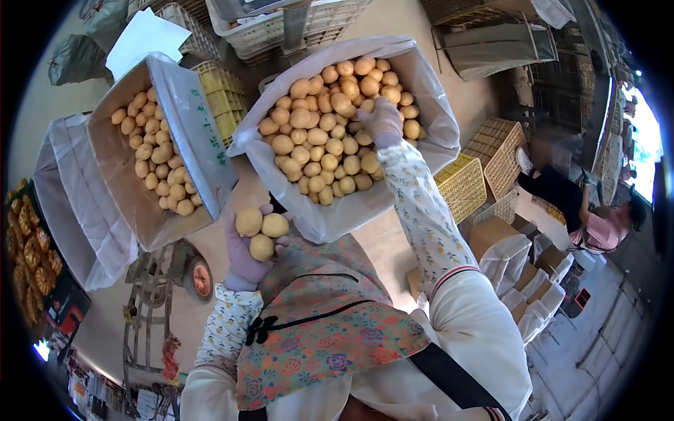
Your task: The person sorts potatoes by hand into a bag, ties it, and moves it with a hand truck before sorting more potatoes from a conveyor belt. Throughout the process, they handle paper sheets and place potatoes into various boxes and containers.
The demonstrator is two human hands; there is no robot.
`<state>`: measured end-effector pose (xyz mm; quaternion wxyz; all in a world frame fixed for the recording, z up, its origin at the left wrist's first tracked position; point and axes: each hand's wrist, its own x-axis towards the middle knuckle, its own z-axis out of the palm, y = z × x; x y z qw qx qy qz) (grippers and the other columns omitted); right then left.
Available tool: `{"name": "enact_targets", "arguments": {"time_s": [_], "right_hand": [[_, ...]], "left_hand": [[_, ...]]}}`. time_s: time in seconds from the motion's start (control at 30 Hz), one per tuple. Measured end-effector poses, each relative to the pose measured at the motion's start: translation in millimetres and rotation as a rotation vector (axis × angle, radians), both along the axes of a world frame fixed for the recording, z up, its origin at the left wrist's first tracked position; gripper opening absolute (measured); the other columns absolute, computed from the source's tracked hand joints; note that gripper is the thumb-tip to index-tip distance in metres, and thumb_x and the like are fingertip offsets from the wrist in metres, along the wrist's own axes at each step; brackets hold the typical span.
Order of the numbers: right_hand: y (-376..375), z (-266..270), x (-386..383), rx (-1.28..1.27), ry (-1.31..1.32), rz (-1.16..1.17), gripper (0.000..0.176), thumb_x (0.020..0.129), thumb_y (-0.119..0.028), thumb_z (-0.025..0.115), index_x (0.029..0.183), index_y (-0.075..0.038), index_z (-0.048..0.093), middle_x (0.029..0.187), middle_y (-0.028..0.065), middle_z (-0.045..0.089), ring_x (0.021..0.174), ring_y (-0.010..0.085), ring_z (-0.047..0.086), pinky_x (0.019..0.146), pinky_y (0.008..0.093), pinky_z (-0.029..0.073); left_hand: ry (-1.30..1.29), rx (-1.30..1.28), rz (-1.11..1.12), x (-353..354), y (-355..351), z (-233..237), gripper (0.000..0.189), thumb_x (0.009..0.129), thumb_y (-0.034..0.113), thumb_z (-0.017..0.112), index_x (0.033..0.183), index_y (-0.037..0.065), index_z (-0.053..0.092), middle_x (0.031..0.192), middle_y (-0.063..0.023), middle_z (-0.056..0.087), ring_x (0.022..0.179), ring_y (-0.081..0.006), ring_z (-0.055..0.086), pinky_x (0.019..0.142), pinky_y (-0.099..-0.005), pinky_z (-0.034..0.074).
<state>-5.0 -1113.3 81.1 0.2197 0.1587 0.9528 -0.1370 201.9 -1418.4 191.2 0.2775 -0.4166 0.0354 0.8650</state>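
Several round yellow-brown fruits (326, 140) fill a large box lined with white plastic (435, 105). My right hand (382, 121), in a pale purple glove, reaches into the right side of this box, its fingers on a fruit among the others. Lower left of the box, my left hand (247, 256), gloved alike, is turned up and holds three fruits (262, 226) in its palm and fingers. Left of it stands a cardboard box (105, 161) with more of the same fruits (156, 151) in it.
Yellow crates (460, 188) and a wicker basket (496, 151) stand to the right. A hand cart (158, 302) is at the lower left. Farther right, a person in a pink top (604, 228) sits near white-lined boxes (523, 270). White crates (270, 35) are at the top.
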Motion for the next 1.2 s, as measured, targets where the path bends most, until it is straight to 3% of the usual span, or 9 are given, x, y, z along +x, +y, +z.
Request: {"name": "enact_targets", "arguments": {"time_s": [0.13,0.23,0.3,0.43,0.7,0.9,0.97,1.07,1.2], "right_hand": [[-17,62,70,-0.546,0.038,-0.228,0.05,0.083,-0.037,0.074,0.114,-0.001,0.061,0.101,0.0181,0.069,0.092,0.0256,0.068,0.082,0.0364,0.053],[-57,101,147,-1.127,0.21,-0.107,0.061,0.088,-0.023,0.07,0.137,0.005,0.047,0.123,0.017,0.062,0.107,0.0199,0.06,0.088,0.0339,0.05],[-68,127,172,-1.0,0.239,0.156,0.056,0.09,-0.018,0.066,0.137,0.004,0.047,0.128,0.0209,0.058,0.114,0.0307,0.058,0.097,0.0361,0.046],[-66,145,189,-1.095,0.136,-0.076,0.052,0.091,-0.018,0.064,0.137,0.002,0.048,0.13,0.0182,0.057,0.113,0.0283,0.059,0.093,0.0343,0.049],[-52,172,196,-0.974,0.26,0.088,0.052,0.09,-0.017,0.067,0.135,0.002,0.05,0.13,0.0195,0.058,0.117,0.0308,0.058,0.097,0.0367,0.048],[-52,176,205,-0.862,0.381,0.234,0.057,0.087,-0.018,0.068,0.136,0.003,0.048,0.131,0.0213,0.056,0.122,0.0363,0.054,0.104,0.042,0.042],[-61,177,208,-0.817,0.451,0.342,0.062,0.084,-0.019,0.07,0.137,0.003,0.046,0.135,0.0239,0.052,0.125,0.0397,0.05,0.107,0.0456,0.039],[-85,187,200,-0.799,0.513,0.429,0.077,0.079,-0.025,0.074,0.141,0.005,0.04,0.144,0.0298,0.04,0.134,0.0471,0.038,0.111,0.0519,0.031],[-109,215,177,-0.861,0.515,0.427,0.077,0.085,-0.036,0.067,0.143,0.006,0.038,0.146,0.0261,0.04,0.136,0.041,0.038,0.113,0.0466,0.029]], "left_hand": [[-0.034,-0.031,0.053,-1,16,7,0.072,0.09,0.073,0.04,0.127,0.013,0.054,0.136,-0.0236,0.049,0.09,-0.0325,0.06,0.073,-0.0428,0.056],[-0.049,-0.075,0.067,-10,38,23,0.072,0.091,0.072,0.039,0.129,0.012,0.052,0.134,-0.0207,0.051,0.095,-0.0339,0.061,0.084,-0.0501,0.054],[-0.022,-0.105,0.077,-17,49,36,0.072,0.092,0.07,0.038,0.131,0.01,0.05,0.132,-0.0186,0.052,0.099,-0.0346,0.062,0.093,-0.0553,0.051],[0.111,-0.084,0.003,-10,54,41,0.064,0.095,0.062,0.035,0.13,0.01,0.049,0.121,-0.0154,0.057,0.103,-0.0323,0.063,0.099,-0.0523,0.05],[0.26,0.124,0.057,9,66,51,0.067,0.096,0.063,0.035,0.136,0.012,0.047,0.143,-0.0164,0.044,0.131,-0.0399,0.047,0.108,-0.0605,0.038],[0.239,0.148,0.11,7,64,68,0.073,0.095,0.067,0.037,0.139,0.01,0.043,0.137,-0.0155,0.05,0.121,-0.0384,0.054,0.104,-0.059,0.043],[0.608,-0.36,0.035,13,66,71,0.069,0.096,0.064,0.036,0.136,0.008,0.044,0.136,-0.0156,0.051,0.121,-0.0376,0.055,0.104,-0.0562,0.044],[0.269,0.148,0.298,4,57,72,0.053,0.1,0.052,0.037,0.124,0.006,0.051,0.13,-0.0159,0.056,0.121,-0.0363,0.055,0.101,-0.0529,0.048],[0.383,0.099,0.531,-3,-4,70,0.048,0.097,0.05,0.046,0.117,0.009,0.057,0.131,-0.0142,0.052,0.124,-0.0348,0.051,0.102,-0.0551,0.045]]}}
